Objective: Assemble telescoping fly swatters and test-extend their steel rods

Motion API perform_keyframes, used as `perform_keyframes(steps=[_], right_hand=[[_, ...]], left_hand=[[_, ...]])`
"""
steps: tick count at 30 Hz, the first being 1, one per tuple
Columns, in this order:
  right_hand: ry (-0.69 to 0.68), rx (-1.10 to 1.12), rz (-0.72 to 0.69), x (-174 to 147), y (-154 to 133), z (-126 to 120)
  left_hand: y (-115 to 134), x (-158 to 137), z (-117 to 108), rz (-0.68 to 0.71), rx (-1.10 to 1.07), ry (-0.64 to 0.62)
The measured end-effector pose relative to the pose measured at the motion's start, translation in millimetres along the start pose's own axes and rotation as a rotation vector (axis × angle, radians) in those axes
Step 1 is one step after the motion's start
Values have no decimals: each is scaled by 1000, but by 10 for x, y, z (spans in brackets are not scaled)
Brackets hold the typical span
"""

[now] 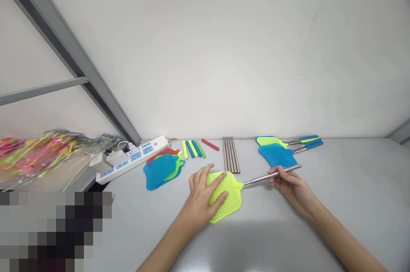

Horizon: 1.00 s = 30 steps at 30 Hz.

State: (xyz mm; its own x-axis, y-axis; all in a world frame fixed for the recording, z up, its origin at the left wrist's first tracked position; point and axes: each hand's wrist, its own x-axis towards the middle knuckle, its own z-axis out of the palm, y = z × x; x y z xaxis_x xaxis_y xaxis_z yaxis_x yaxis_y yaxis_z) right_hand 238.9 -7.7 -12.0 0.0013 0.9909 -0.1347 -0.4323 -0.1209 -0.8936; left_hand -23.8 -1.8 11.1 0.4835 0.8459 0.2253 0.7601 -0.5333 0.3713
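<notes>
My left hand (201,197) lies with fingers spread across the left part of a yellow-green fly swatter head (229,199), its thumb and index finger on top of the mesh. From the head's neck a silver metal rod (256,179) runs to the right. My right hand (290,184) is closed around that rod near its far end, between thumb and fingers. No coloured grip shows on this rod's end. Just behind my hands is a row of several loose metal rods (231,156), side by side.
Blue, green and red swatter heads (162,171) are stacked at left. Several coloured grips (194,149) and a red grip (210,144) lie near the wall. Swatters with grips (278,154) are piled at back right. A power strip (134,161) with plugs and bagged items (48,152) stand left.
</notes>
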Motion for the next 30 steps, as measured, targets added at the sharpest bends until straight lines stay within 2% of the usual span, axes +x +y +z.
perform_keyframes(steps=[15,22,30], right_hand=[[71,69,0,4,-79,-70],[124,105,-28,17,-108,-134],[164,159,-43,32,-120,-159]], left_hand=[[-72,11,4,-7,12,60],[-80,16,8,-105,-75,137],[-55,16,16,-111,-150,162]])
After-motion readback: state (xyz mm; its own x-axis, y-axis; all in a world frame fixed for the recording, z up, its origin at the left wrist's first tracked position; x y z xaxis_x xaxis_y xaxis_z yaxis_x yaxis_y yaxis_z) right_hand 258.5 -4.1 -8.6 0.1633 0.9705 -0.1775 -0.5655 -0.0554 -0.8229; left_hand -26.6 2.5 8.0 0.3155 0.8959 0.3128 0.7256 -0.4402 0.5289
